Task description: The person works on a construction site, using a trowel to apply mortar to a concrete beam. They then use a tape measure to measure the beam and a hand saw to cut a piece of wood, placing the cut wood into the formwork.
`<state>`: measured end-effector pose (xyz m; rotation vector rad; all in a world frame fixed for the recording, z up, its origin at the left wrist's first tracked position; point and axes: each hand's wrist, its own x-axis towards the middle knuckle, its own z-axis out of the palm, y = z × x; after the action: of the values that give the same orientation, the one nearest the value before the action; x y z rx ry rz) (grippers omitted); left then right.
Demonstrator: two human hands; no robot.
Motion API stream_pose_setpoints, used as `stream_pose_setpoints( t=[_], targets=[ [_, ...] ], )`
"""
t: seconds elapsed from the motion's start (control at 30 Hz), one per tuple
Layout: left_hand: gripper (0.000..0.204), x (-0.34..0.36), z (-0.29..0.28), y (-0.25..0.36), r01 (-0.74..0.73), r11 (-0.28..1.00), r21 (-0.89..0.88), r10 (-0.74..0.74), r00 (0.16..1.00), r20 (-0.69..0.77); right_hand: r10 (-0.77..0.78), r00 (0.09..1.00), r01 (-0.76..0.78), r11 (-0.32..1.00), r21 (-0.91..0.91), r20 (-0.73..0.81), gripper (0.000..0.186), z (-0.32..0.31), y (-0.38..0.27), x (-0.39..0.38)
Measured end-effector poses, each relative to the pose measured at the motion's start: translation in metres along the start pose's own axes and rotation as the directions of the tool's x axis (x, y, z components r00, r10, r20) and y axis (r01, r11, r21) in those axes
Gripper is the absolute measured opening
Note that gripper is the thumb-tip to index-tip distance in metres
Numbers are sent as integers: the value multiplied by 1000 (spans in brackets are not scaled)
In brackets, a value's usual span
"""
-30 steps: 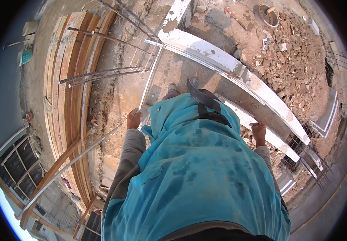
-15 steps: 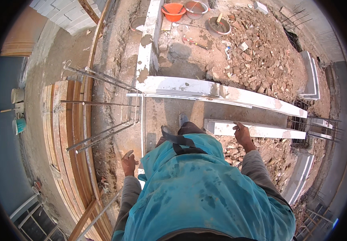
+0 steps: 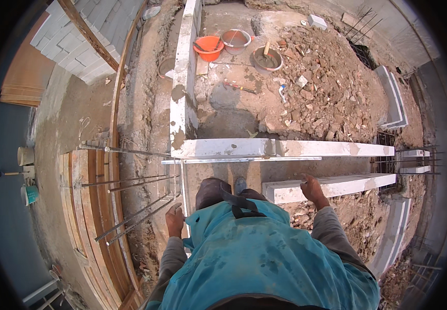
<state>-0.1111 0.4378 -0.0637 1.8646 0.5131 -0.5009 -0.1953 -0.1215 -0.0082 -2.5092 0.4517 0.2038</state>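
Observation:
My left hand (image 3: 175,221) hangs beside a long white strip (image 3: 182,186) near protruding rebar (image 3: 148,211); its fingers are loosely bent and apart, holding nothing I can see. My right hand (image 3: 312,191) is open, forefinger out, in front of the lower white block beam (image 3: 358,183) in my view. Ahead of me a longer white block beam (image 3: 337,150) runs crosswise, meeting an upright-running one (image 3: 180,77). My legs, in dark trousers (image 3: 210,192), stand in the channel between these pieces.
Stacked planks (image 3: 91,222) lie at the left. Beyond the beams are an orange basin (image 3: 209,53), buckets (image 3: 237,37), a trowel in a tub (image 3: 268,60), a hammer (image 3: 239,88) and rubble (image 3: 327,88). Rebar cages (image 3: 381,142) stand at the right, stacked blocks (image 3: 73,31) back left.
My view has swung round and risen, so the beams now lie level and lower in the picture, with buckets in sight. My right hand has come forward; my left leg has come further into view.

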Motion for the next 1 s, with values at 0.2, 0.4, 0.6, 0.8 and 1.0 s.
stream_pose_setpoints(
  t=[0.2, 0.4, 0.6, 0.8, 1.0],
  targets=[
    [25, 61, 9, 73, -119, 993, 23, 116, 987, 114, 231, 973, -229, 968, 104, -14, 44, -4, -13, 7],
    [29, 88, 7, 139, -191, 981, -16, 189, 946, 264, 390, 919, -380, 917, 123, -64, 40, 10, 17, -50],
    [28, 93, 34, 216, -248, 969, 5, 235, 922, 308, 540, 841, -540, 841, 42, 7, 38, 23, 42, -125],
    [37, 118, 72, 242, -304, 938, -169, 344, 879, 329, 516, 856, -504, 846, -175, 30, 33, 17, 41, -61],
    [40, 165, 100, 227, -145, 981, -128, 172, 955, 242, 455, 884, -460, 888, -18, -108, 35, -54, 49, 109]
  ],
)
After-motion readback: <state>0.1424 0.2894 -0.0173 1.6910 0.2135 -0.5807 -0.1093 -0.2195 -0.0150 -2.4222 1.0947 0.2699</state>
